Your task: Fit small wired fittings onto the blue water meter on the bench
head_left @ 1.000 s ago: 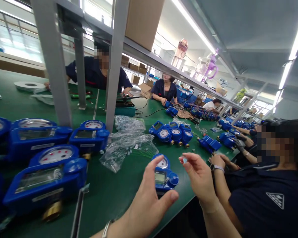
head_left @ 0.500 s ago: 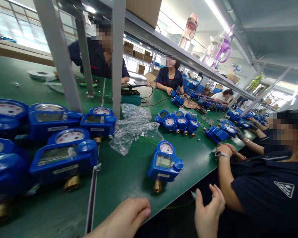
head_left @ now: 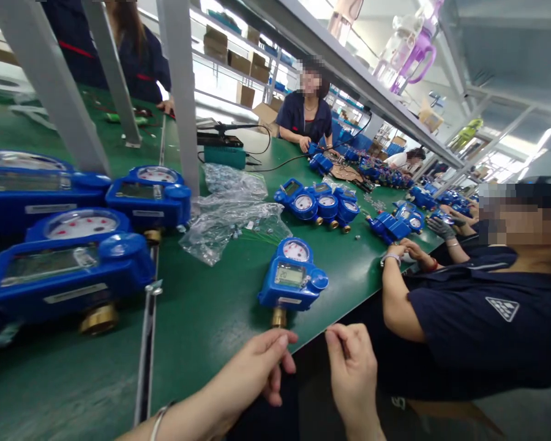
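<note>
**Both hands at the table edge, just below a blue water meter**

The left hand (head_left: 257,367) sits at the near edge of the green table (head_left: 202,331), at about 6 o'clock in the view, fingers curled loosely with the thumb and forefinger tips drawn together. Whether anything is pinched between them cannot be told. A bracelet (head_left: 158,419) shows on that wrist.

The right hand (head_left: 351,367) is just beside it toward 5 o'clock, off the table edge, fingers bent inward and thumb pressed to forefinger; anything it may hold is too small to make out.

The blue water meter (head_left: 291,278) lies flat on the table just above both hands, toward 12 o'clock from them, its round dial away from the person and its brass fitting (head_left: 278,317) pointing at the left hand's fingertips, near them but apart.

At 10 o'clock from the meter lie crumpled clear plastic bags (head_left: 232,220). At 9 o'clock more blue meters (head_left: 73,257) are grouped. A seated co-worker (head_left: 482,318) in a dark shirt is at 3 o'clock, forearm on the table edge.
</note>
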Motion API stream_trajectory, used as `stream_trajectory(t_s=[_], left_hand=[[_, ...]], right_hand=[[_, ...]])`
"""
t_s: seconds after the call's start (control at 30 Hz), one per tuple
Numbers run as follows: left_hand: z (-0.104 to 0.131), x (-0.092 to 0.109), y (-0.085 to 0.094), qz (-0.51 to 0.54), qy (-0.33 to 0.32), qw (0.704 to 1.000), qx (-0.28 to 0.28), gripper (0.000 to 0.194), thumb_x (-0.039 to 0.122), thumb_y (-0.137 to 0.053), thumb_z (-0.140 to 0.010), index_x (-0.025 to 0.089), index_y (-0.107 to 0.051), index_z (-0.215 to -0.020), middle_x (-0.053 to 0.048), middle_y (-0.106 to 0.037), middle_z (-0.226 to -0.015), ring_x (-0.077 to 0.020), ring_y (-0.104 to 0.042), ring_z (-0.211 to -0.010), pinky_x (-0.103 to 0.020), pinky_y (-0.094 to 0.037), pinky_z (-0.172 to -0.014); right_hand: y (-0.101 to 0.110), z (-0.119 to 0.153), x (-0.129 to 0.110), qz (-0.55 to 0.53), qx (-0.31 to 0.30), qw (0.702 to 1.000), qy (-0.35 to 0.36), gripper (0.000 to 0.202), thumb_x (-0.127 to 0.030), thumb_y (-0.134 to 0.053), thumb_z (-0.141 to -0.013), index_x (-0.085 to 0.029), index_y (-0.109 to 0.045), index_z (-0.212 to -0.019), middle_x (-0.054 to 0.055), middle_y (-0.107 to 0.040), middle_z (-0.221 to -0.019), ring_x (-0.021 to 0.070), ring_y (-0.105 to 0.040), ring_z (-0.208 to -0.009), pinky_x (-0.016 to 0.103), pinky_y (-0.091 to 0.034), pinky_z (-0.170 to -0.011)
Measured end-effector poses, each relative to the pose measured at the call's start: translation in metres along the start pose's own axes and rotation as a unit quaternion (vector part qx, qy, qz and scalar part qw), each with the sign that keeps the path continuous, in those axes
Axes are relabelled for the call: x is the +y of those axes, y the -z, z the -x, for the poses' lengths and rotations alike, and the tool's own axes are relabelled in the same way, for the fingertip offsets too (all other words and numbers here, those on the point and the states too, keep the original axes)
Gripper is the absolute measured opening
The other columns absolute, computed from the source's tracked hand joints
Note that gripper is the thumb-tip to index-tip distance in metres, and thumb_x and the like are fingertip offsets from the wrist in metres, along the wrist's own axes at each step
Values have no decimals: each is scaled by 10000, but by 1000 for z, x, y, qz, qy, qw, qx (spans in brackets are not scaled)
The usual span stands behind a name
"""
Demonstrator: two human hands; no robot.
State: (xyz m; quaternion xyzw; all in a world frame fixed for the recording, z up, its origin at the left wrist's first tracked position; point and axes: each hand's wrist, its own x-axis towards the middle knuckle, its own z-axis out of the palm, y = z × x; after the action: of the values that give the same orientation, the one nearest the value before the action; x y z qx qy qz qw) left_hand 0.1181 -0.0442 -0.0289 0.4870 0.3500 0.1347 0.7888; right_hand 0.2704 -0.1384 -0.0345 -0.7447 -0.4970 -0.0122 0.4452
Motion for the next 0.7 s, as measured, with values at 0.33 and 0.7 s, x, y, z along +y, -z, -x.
stream_trajectory(t_s=[0.33,0.7], left_hand=[[-56,-13,-54,199,1,979,50,226,175,-387,-925,216,-387,-1147,-10,-525,-902,-39,-436,-497,-185,-461,-497],[-64,-19,-49,205,-41,978,29,95,190,-404,-915,197,-438,-1004,7,-496,-819,-62,-433,-518,-192,-443,-482]], right_hand=[[2,-28,10,169,47,974,143,128,-206,-505,-900,-143,-615,-916,45,-476,-761,163,-468,-717,310,-421,-675],[-9,-37,14,181,13,970,160,139,-216,-484,-909,-156,-609,-900,45,-497,-748,173,-468,-720,317,-421,-681]])
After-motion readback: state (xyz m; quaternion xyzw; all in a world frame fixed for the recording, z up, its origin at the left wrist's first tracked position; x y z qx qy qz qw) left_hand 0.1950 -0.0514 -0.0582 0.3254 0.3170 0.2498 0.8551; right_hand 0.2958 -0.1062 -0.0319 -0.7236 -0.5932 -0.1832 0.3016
